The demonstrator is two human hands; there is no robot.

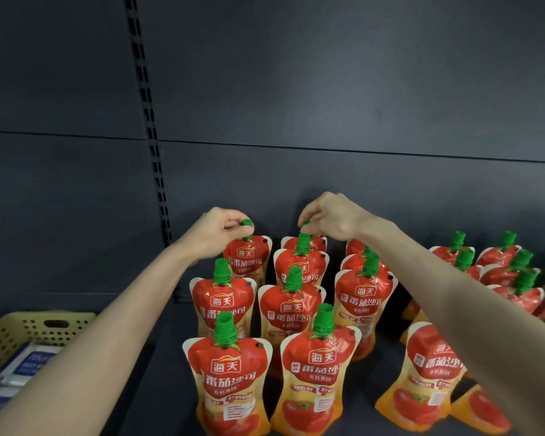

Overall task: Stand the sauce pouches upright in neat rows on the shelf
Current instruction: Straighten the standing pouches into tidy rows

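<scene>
Several red tomato sauce pouches with green caps stand upright in rows on the dark shelf. My left hand pinches the green cap of the rearmost pouch in the left row. My right hand pinches the cap of the rearmost pouch in the middle row, which is mostly hidden behind the pouch in front of it. Two front pouches stand nearest me. More pouches stand in looser rows to the right, partly covered by my right forearm.
A yellow perforated basket holding white and blue packets sits at the lower left, below the shelf edge. The dark back panel rises behind the pouches, with a slotted upright post to the left of them.
</scene>
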